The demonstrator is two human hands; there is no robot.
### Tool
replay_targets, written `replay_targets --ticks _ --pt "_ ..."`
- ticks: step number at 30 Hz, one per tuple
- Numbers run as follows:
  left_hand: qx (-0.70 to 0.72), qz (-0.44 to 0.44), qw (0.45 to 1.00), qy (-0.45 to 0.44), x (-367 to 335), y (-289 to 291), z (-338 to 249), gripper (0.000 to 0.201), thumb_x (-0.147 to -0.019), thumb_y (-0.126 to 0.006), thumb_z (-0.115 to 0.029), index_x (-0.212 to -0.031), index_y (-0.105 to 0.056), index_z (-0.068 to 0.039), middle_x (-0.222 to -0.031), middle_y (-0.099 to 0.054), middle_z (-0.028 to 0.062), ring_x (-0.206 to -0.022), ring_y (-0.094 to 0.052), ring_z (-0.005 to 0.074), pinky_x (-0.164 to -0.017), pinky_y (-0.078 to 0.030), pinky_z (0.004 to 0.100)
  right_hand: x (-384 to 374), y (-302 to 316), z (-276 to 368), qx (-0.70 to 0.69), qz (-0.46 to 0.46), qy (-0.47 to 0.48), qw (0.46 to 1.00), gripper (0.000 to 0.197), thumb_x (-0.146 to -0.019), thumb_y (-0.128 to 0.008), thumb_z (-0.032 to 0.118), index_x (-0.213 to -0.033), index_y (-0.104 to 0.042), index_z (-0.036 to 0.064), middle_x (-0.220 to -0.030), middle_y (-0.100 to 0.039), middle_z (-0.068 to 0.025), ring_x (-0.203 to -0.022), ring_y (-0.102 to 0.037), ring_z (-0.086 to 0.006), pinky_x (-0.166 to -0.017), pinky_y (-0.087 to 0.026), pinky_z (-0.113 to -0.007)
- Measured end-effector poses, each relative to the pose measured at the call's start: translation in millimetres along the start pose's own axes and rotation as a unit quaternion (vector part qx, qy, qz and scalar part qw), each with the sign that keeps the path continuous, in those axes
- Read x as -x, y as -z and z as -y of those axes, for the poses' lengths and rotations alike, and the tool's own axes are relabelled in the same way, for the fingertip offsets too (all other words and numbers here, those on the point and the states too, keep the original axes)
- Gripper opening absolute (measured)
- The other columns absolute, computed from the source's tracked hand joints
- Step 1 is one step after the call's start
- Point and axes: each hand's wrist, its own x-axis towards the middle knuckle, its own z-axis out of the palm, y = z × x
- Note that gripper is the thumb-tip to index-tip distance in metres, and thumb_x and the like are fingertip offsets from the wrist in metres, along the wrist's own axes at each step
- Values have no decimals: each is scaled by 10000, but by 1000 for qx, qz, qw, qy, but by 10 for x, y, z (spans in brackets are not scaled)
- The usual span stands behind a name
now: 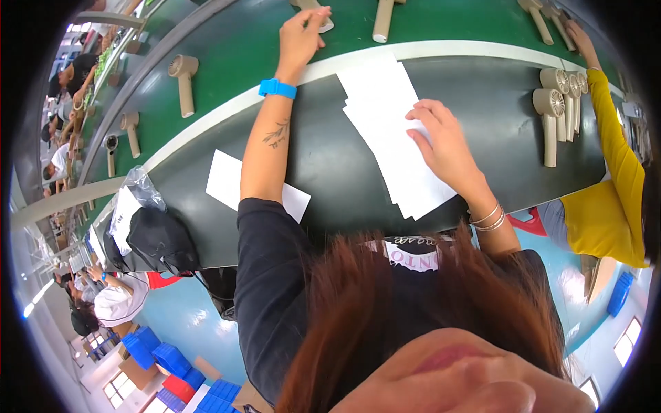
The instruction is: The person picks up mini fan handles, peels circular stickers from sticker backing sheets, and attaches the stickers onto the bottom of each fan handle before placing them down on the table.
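A: Item one, position?
B: Beige handheld fan (326, 25), one, on the green conveyor belt (241, 51); just beyond and right of the left hand (301, 38). Long axis slanting, handle end rightward and toward the wearer; far end cut by the view's edge.

A: Nearer hand?
B: Left. The right hand (441, 141) is well apart, above the dark workbench (317, 155).

A: Left fingers?
B: Partly curled, overlapping the fan in view; whether touching or gripping, cannot tell.

A: Right fingers?
B: Loosely spread, slightly bent, gripping nothing; on or just above a stack of white paper sheets (392, 155), edges uneven, long axis running away from the wearer, leaning left.

A: Adjacent stock?
B: Group of beige fans (549, 127), bench's right side, near a co-worker's yellow sleeve (609, 120).
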Motion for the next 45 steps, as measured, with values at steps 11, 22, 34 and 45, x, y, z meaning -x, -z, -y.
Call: replay_targets --ticks 11,22,34,45 --pt "-202 248 919 -230 1303 -99 -625 299 -802 -668 -108 -1100 -651 -85 -1168 -627 87 -1026 -593 283 -888 -473 364 331 -208 249 -31 -14 -2 999 109 -787 -641 34 -889 -604 48 -878 -555 -84 -830 -567 -269 -703 -457 -359" --pt "-207 259 924 -191 1561 -216 -522 315 -797 -659 -89 -1112 -648 -84 -1273 -564 64 -1224 -473 302 -992 -413 394 319 -205 242 -4 16 -28 999 98 -801 -625 36 -851 -541 40 -865 -533 -95 -836 -548 -274 -697 -444 -368" --pt "-172 267 925 -210 1516 -12 -485 265 -791 -667 -71 -1056 -670 -78 -1217 -594 86 -1189 -504 300 -960 -435 376 963 955 -1069 331 -394 -95 852 447 -826 -669 210 -1199 -518 15 -1119 -571 -154 -1042 -526 -325 -904 -403 -395" --pt "-430 -35 882 -189 414 1028 206 469 -828 -672 -202 -1276 -538 -164 -1007 -600 171 -938 -535 339 -860 -433 405 1246 995 -1363 272 -353 -220 867 561 -848 -628 104 -1340 -364 55 -1083 -588 -162 -1000 -584 -329 -848 -456 -377"
